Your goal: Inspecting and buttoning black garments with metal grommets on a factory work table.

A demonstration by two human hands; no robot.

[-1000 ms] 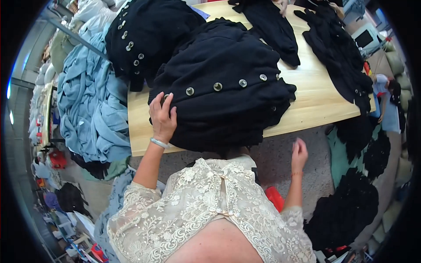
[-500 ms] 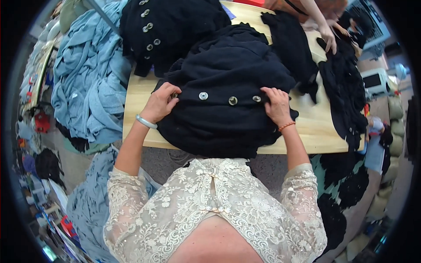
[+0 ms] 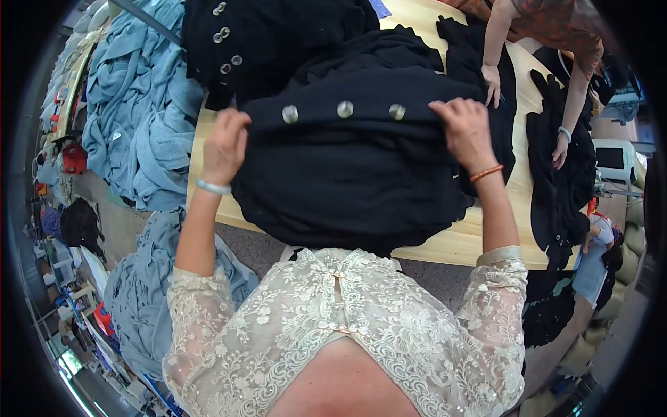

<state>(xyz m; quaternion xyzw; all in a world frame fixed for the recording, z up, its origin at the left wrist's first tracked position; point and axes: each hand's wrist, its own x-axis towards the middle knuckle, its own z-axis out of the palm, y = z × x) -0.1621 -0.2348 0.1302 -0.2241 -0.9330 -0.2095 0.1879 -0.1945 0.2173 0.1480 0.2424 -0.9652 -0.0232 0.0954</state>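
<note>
A black knit cardigan [image 3: 347, 194] lies bunched on the wooden table in front of me. Its button band is stretched sideways and raised off the pile, with three large shiny buttons [image 3: 345, 109] facing up. My left hand [image 3: 226, 142], slightly blurred, pinches the band's left end. At the opposite end my right hand [image 3: 467, 132] has its fingers closed on the cloth. The lower part of the cardigan sags toward the table's near edge, and its underside is hidden.
Another black buttoned garment [image 3: 278, 45] lies beyond mine. Blue-grey knits [image 3: 139, 118] are heaped on the left. Across the pale wooden table [image 3: 445, 243], a co-worker's hands [image 3: 492, 85] rest on black garments [image 3: 556, 201] at the right. More blue-grey cloth [image 3: 142, 292] lies lower left.
Both my hands have moved away from me and apart, lifting the button band and pulling it taut. The co-worker has leaned in, with both hands now on the black garments.
</note>
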